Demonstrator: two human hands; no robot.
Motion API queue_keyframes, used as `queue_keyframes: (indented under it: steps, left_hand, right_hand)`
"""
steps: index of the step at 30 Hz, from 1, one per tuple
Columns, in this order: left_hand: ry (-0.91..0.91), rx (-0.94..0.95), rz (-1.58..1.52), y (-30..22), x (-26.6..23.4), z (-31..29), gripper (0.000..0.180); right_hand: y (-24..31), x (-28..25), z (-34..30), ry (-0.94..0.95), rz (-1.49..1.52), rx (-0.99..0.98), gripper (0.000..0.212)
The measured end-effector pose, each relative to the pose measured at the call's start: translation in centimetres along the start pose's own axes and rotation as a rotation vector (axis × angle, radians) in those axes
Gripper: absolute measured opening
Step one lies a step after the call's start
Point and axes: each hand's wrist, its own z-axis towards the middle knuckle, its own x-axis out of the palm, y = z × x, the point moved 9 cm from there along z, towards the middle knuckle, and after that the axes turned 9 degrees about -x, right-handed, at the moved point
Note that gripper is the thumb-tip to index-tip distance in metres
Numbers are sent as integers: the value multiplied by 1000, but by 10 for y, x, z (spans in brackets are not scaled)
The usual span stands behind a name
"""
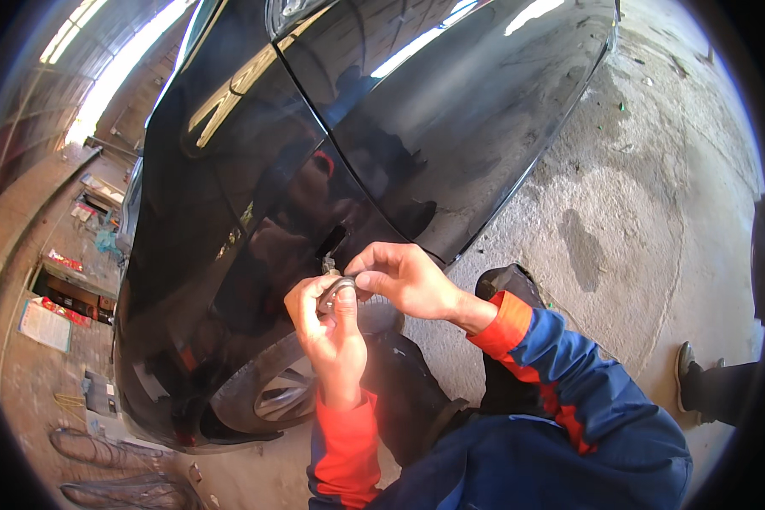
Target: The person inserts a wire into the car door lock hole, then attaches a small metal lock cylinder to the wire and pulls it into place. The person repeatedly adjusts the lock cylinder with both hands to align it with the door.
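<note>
Both my hands meet in front of a glossy black car's body panel (pixel 255 187). My left hand (pixel 331 348) is closed, thumb and fingers pinching a small rounded dark part with a shiny edge (pixel 335 294). Fingers closed, my right hand (pixel 416 285) grips at the right side of that same part. Just above it, a small connector (pixel 329 265) hangs below a narrow slot (pixel 332 241) in the panel. My fingers cover much of the part, so its exact kind cannot be told.
Below my left hand is the car's wheel (pixel 282 393). Rough concrete floor (pixel 603 195) spreads to the right, where another person's shoe (pixel 683 361) and dark trouser leg show. At the left are a flat white box (pixel 46 325), an open-fronted cabinet and dark coiled material on the floor.
</note>
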Motion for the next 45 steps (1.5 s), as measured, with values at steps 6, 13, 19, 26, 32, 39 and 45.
queue_keyframes:
  steps: [6,13,19,26,32,39,45]
  left_hand:
    - [-2,-80,-32,5,0,-5,23]
    - [-28,71,153,-6,4,-2,28]
    - [-11,90,244,-5,6,-3,28]
    - [8,69,158,-5,5,-4,26]
    - [-5,85,192,-9,4,-3,25]
    - [23,-66,118,-7,6,-8,22]
    - [-4,136,293,-11,7,-3,27]
  right_hand:
    - [4,-3,-11,-2,-248,-70,13]
    - [9,-1,-9,-45,-18,-153,15]
    - [0,-5,-9,-62,21,-176,15]
    - [-12,-6,-5,-77,155,-131,13]
    - [-23,-4,-2,-88,173,-46,18]
    - [-20,-1,-6,-93,213,-43,18]
    - [-19,-1,-12,-175,150,-119,9]
